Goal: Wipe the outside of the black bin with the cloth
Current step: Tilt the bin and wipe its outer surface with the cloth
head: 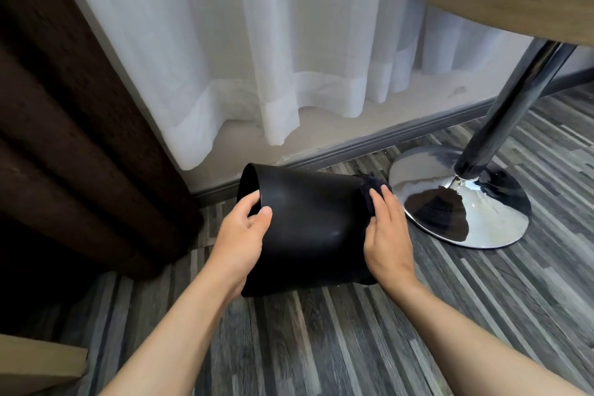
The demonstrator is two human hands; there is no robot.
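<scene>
The bin (308, 228) is tipped on its side above the floor (321, 347), its long axis running left to right, open mouth to the left and closed base to the right. Whether it rests on the boards or hangs clear of them cannot be told. The left hand (242, 228) grips the rim at the mouth, fingers curled inside and thumb (263, 214) laid on the outer wall. The right hand (385, 235) lies flat at the base end, fingers stretched out and pressing the dark cloth (369, 193) against the bin; the cloth is bunched there, part of it poking up past the far edge. So the wiping hand sits at the right end, with the whole bare side wall lying to its left. A stroke along that axis, toward the mouth, looks the natural move, with the left hand steadying or turning the bin. Just right stands a chrome table base (463, 202); a curtain (257, 58) hangs beyond.
</scene>
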